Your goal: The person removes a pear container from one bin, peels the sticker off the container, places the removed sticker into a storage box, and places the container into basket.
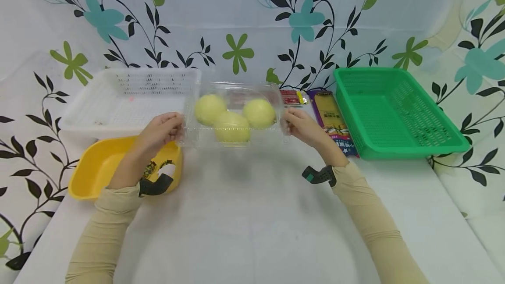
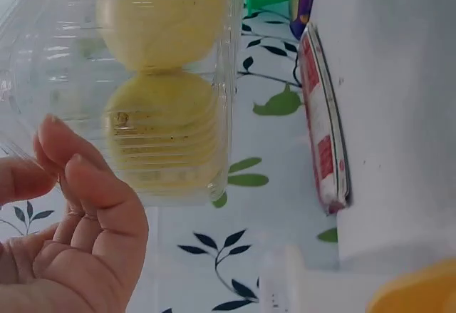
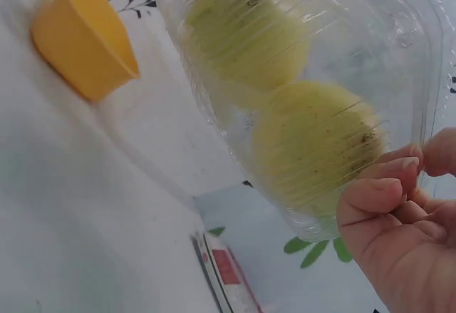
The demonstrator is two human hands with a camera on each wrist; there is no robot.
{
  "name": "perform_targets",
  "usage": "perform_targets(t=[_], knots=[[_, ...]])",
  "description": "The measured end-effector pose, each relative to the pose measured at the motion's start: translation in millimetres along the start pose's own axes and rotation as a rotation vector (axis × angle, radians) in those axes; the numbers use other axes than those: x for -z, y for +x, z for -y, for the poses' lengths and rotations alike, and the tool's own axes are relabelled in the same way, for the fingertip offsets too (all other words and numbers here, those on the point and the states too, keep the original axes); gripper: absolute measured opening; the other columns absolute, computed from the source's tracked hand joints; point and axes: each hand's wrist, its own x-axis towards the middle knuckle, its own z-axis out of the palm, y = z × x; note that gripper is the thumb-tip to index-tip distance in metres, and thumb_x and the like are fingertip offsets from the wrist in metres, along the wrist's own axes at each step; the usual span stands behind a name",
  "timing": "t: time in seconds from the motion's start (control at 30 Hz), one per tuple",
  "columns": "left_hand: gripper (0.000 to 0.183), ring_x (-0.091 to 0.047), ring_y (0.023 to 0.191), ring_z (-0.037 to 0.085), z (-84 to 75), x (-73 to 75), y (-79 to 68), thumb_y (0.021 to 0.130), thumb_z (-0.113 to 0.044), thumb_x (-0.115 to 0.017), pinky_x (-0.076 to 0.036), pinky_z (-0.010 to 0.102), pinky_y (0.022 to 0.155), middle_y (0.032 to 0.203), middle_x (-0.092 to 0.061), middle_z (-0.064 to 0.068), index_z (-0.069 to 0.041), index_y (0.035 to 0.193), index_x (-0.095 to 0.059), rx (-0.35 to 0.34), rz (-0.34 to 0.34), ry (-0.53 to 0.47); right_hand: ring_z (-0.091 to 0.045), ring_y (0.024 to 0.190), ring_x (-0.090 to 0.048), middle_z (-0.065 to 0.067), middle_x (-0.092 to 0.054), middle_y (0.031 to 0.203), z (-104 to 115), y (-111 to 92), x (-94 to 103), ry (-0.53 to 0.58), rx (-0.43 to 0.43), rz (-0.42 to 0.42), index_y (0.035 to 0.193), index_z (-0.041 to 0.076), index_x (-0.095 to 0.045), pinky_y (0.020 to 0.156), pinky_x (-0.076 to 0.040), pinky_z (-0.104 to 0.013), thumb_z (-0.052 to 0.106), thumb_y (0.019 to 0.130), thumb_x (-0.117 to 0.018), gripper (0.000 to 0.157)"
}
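Held up above the table is a clear plastic clamshell box [image 1: 236, 139] with three round yellow-green fruits [image 1: 232, 127] inside; their exact kind I cannot tell. My left hand [image 1: 158, 135] pinches the box's left edge, and my right hand [image 1: 303, 127] pinches the right edge. In the left wrist view, curled fingers [image 2: 92, 185] and thumb meet at the rim of the box. The right wrist view shows the other thumb and fingers [image 3: 381, 192] gripping the opposite rim, with two of the fruits [image 3: 313, 142] close by.
A white basket [image 1: 79, 115] stands at the back left, with a yellow basin [image 1: 84, 179] in front of it, below my left forearm. At right is a green basket [image 1: 414, 149]. Beside it lie a purple-and-gold packet [image 1: 331, 115] and a red packet [image 1: 291, 97].
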Motion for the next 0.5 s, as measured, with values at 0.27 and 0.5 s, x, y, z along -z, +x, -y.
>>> perform_targets(t=[0.27, 0.5], knots=[[0.012, -0.048, 0.064, 0.012, -17.9, 41.8, -13.9, 0.093, -0.010, -0.048, -0.042, 0.019, 0.061, 0.071, -0.052, 0.002, -0.006, 0.091, -0.059, -0.030, -0.047, -0.021, -0.015, 0.073, -0.038, -0.008, -0.036, 0.081, 14.1, 25.5, -41.8, 0.137, -0.005, 0.054, 0.093, 0.000, -0.037, 0.064, -0.036, -0.023, -0.007, 0.081, -0.042, 0.015], [0.035, -0.046, 0.061, 0.015, -9.5, 75.0, -24.2, 0.096, -0.007, -0.040, -0.042, 0.026, 0.061, 0.067, -0.049, 0.003, 0.000, 0.130, -0.033, -0.007, 0.043, -0.384, -0.017, 0.083, -0.039, -0.009, -0.038, 0.089, 11.6, 54.9, -64.5, 0.160, -0.029, 0.096, 0.104, 0.000, -0.036, 0.069, -0.037, -0.024, -0.010, 0.081, -0.042, 0.026]])
